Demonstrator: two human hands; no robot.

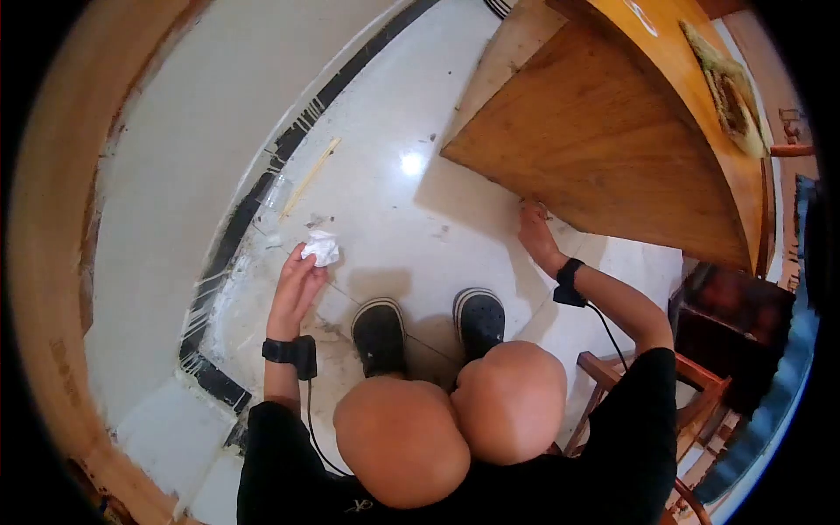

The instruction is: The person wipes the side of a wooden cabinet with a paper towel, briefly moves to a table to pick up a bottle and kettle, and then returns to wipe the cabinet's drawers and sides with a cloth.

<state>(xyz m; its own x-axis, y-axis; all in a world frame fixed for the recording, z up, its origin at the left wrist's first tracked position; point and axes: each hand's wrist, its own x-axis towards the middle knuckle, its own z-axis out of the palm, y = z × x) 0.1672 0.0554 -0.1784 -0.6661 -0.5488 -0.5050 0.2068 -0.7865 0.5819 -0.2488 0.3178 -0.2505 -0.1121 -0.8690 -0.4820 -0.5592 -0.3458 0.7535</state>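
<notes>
Between the thumb and fingers of my left hand [299, 287] is a crumpled white tissue [321, 248], held just above the tiled floor [385, 184]. My right hand [535, 232] reaches down at the lower edge of a large brown wooden panel [604, 140]. Its fingers are drawn together, and whatever they hold or touch there is too small to make out. Beyond the tissue, a thin yellowish stick [311, 178] lies on the floor near the wall.
My feet in dark shoes [379, 337] stand on the tiles. A wall with a black skirting strip [229, 232] runs along the left. A wooden stool [700, 385] stands at the right, and a brown-stained cloth [724, 87] lies on the wooden top.
</notes>
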